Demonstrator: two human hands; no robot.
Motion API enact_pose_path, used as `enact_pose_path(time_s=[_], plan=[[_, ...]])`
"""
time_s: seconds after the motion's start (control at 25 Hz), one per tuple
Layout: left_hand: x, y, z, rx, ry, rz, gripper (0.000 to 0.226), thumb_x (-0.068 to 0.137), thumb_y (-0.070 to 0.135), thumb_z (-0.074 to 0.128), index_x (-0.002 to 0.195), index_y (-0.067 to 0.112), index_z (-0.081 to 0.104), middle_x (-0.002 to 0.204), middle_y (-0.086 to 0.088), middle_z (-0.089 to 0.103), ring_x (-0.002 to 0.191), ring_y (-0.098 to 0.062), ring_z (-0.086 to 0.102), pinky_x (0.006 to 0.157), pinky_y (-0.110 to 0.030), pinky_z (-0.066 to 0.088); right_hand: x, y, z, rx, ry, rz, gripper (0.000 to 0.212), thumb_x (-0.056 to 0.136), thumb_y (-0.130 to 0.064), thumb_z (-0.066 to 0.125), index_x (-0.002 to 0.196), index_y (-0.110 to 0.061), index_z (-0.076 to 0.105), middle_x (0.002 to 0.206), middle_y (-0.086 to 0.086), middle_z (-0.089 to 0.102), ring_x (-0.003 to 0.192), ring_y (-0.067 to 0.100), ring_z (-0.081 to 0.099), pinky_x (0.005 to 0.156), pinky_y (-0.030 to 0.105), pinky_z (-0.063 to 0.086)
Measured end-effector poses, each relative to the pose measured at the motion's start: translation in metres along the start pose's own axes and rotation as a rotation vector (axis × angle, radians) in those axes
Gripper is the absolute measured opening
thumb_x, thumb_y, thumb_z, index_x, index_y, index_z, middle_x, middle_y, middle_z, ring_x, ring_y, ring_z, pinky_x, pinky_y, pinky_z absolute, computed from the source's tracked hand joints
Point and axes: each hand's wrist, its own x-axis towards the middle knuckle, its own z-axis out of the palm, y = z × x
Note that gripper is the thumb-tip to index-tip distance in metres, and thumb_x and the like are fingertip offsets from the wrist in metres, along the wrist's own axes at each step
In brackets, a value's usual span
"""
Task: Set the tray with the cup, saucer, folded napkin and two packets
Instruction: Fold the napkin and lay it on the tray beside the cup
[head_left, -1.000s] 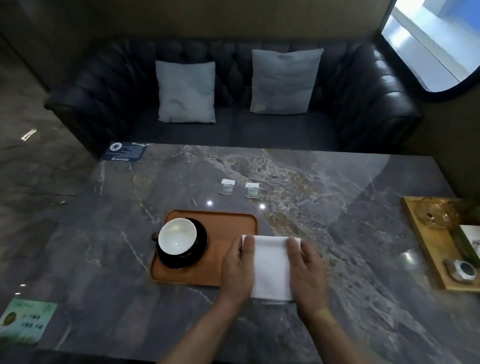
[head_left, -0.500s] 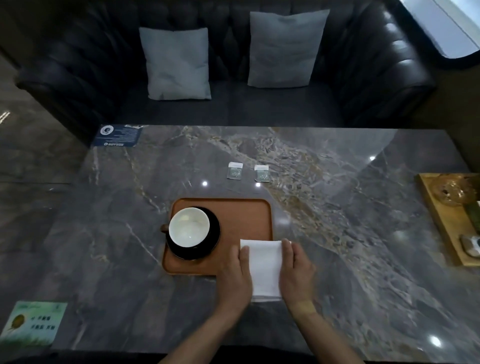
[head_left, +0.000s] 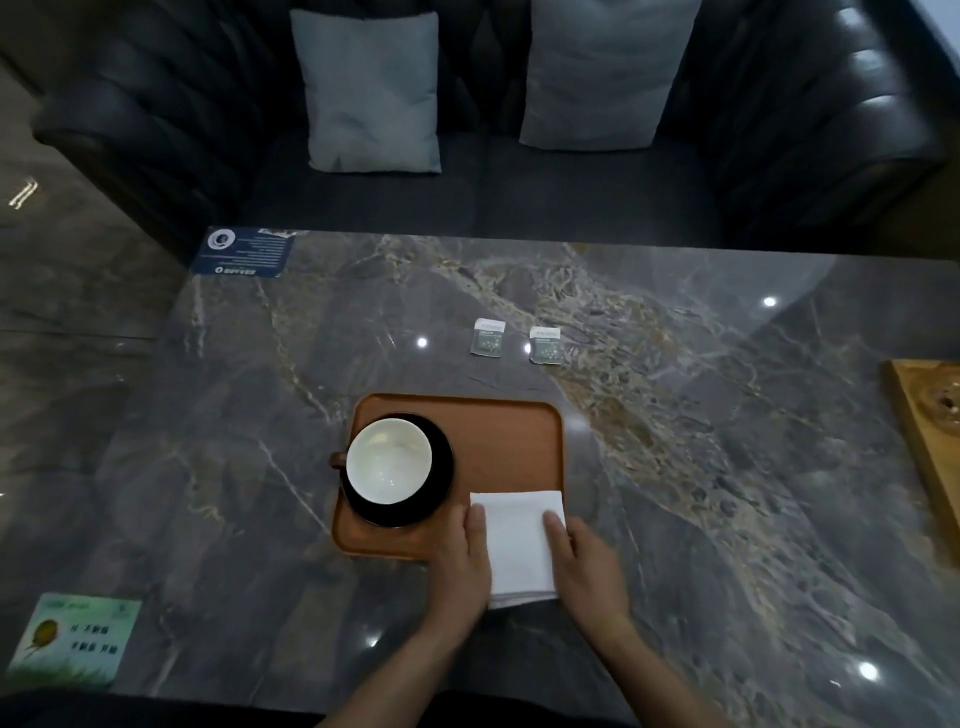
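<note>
**Op:** Since the earlier frame I see the folded white cloth napkin (head_left: 519, 540) narrower between the hands, its far end now over the near right corner of the rounded brown rectangular tray (head_left: 509, 441); near end overhangs onto the dark marble desk (head_left: 727, 467).

**Eng:** Hands?

**Op:** Left hand (head_left: 462, 561) on the napkin's left edge, right hand (head_left: 587, 566) on its right edge. Both with fingers straight, resting flat, no pinch I can make out.

**Eng:** Cup?

**Op:** White-lined round cup (head_left: 388, 461) upright on the black round saucer (head_left: 441, 483), left half of the tray, handle pointing left.

**Eng:** Packets?

**Op:** Two small grey-green packets, left one (head_left: 488, 338) and right one (head_left: 545, 345), side by side on the desk beyond the tray, apart from it and from each other.
</note>
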Motion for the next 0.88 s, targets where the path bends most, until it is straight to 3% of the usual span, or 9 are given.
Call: enact_pose_path(time_s=[0.08,0.16,0.28,0.44,0.56,0.72,0.88], plan=[[0.003,0.001,-0.001,-0.004,-0.039,-0.025,0.024,0.097,0.047,0.037,0.104,0.03,0.051,0.106,0.007,0.063,0.099,-0.013,0.06,0.087,-0.033,0.052,0.008,-0.002,0.0,0.01,0.034,0.0,0.044,0.096,-0.055,0.038,0.082,-0.02,0.061,0.078,-0.001,0.067,0.069,0.007,0.06,0.057,0.027,0.041],[0.003,0.0,-0.002,0.015,-0.1,-0.04,0.028,0.1,0.042,0.04,0.123,0.027,0.048,0.122,0.003,0.061,0.109,-0.012,0.058,0.096,-0.038,0.05,0.014,-0.003,0.001,0.031,0.047,0.01,0.044,0.096,-0.055,0.04,0.083,-0.019,0.061,0.079,-0.001,0.067,0.07,0.012,0.062,0.06,0.032,0.044],[0.006,-0.003,-0.003,0.07,-0.145,-0.015,0.039,0.101,0.035,0.044,0.139,0.023,0.041,0.135,0.003,0.054,0.121,-0.013,0.054,0.105,-0.041,0.046,0.022,-0.001,0.003,0.026,0.018,0.007,0.041,0.094,-0.057,0.04,0.087,-0.023,0.06,0.081,-0.005,0.067,0.069,0.004,0.061,0.056,0.024,0.041],[0.02,-0.006,-0.008,0.112,-0.118,-0.022,0.042,0.101,0.029,0.046,0.142,0.02,0.039,0.14,-0.002,0.053,0.123,-0.014,0.05,0.107,-0.037,0.042,0.03,0.007,0.004,0.012,-0.046,-0.02,0.027,0.094,-0.046,0.052,0.11,-0.026,0.062,0.092,-0.007,0.069,0.078,0.003,0.062,0.067,0.029,0.049],[0.028,-0.009,-0.009,0.169,-0.183,-0.025,0.05,0.1,0.026,0.049,0.147,0.024,0.032,0.146,0.0,0.048,0.129,-0.015,0.046,0.11,-0.039,0.04,0.032,0.011,0.002,0.052,-0.071,-0.018,0.036,0.09,-0.035,0.061,0.125,-0.027,0.058,0.086,-0.011,0.067,0.077,0.003,0.062,0.068,0.027,0.049],[0.033,-0.015,-0.009,0.269,-0.243,0.0,0.064,0.094,0.018,0.057,0.15,0.026,0.028,0.151,0.0,0.042,0.135,-0.019,0.042,0.113,-0.045,0.037,0.03,0.012,0.0,0.004,-0.097,-0.043,0.048,0.086,-0.029,0.064,0.133,-0.03,0.052,0.096,-0.012,0.068,0.08,0.002,0.062,0.07,0.026,0.05],[0.034,-0.019,-0.007,0.371,-0.244,0.028,0.069,0.092,0.02,0.06,0.151,0.027,0.026,0.147,-0.001,0.039,0.133,-0.02,0.041,0.113,-0.036,0.034,0.026,0.012,-0.002,-0.1,-0.049,-0.12,0.05,0.086,-0.024,0.065,0.135,-0.026,0.052,0.113,-0.005,0.067,0.088,0.006,0.059,0.073,0.025,0.045]])
